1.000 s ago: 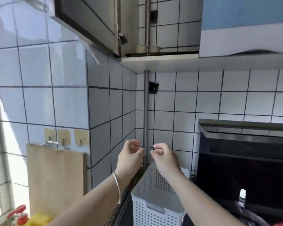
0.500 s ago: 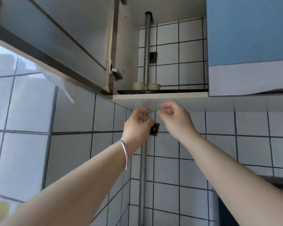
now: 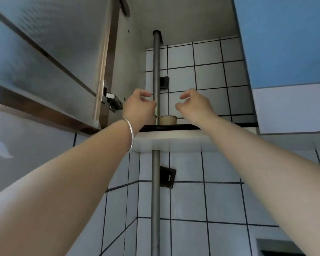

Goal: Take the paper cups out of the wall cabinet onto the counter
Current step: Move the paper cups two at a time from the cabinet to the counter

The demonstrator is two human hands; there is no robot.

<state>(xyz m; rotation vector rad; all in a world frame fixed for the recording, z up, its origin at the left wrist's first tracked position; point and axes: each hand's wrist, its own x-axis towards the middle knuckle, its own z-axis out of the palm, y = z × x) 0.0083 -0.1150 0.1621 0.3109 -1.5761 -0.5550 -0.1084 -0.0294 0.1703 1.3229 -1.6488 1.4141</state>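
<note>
Inside the open grey wall cabinet (image 3: 129, 58), two beige paper cups (image 3: 167, 120) stand on its dark shelf edge (image 3: 174, 127) beside a vertical grey pipe (image 3: 156, 71), while the braceleted left hand (image 3: 139, 108) and the right hand (image 3: 194, 106) hover before them, fingers loosely curled, holding nothing.

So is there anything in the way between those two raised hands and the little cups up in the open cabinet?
Nothing visible blocks them. The cabinet door is swung open, and the beige paper cup sits exposed between the left hand and right hand. A second cup is mostly hidden behind the left hand. The grey vertical pipe stands behind the cups.
</note>
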